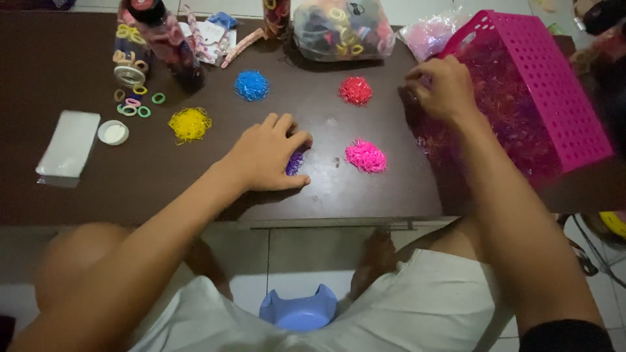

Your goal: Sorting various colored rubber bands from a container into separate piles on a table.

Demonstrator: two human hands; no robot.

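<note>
My left hand [267, 156] rests on the dark table [78, 202], its fingers curled over a small purple pile of tiny elastic bands [295, 163]. My right hand [442, 88] reaches into a heap of mixed pink and purple bands [502, 111] spilling from a tipped pink perforated basket [561, 85], fingers pinched in the heap. Sorted piles lie on the table: yellow [190, 124], blue [251, 85], red [355, 90] and pink [366, 156].
At the back stand a jar of hair ties [166, 39], a clear bag of hair ties [342, 29] and a pinkish plastic bag [427, 36]. Loose coloured rings [137, 104], a white lid [113, 132] and a white packet [68, 146] lie at left. A blue stool [298, 313] sits below.
</note>
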